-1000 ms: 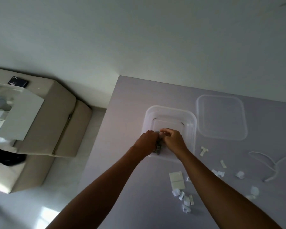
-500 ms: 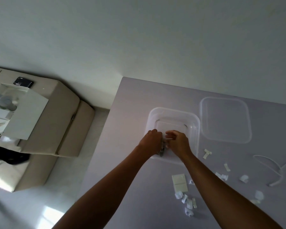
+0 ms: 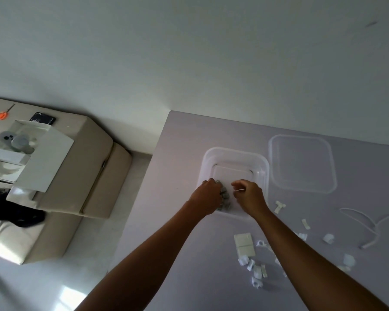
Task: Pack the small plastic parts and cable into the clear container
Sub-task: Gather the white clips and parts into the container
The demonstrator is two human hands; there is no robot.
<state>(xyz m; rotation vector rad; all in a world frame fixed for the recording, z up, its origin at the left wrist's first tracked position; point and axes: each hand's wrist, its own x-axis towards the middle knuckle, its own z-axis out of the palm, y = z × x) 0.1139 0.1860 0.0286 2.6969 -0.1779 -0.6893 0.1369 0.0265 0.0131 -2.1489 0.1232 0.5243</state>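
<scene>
There is only one view, from a camera worn on the person's head, looking forward and steeply down over both outstretched arms. It sits close above the bench [image 3: 184, 140], whose near left corner and the container [image 3: 234, 153] fill the right half, tilted. The wide lens also takes in the wall ahead and a sofa [image 3: 92, 167] off to the left.

Both hands crowd the lower middle of the frame: the left hand [image 3: 208, 196] covers part of the grey parts [image 3: 224, 198], its fingertips hidden. The right hand [image 3: 248, 195] pinches something thin and white, too small to name. The cable [image 3: 368, 225] runs off the right edge.
</scene>
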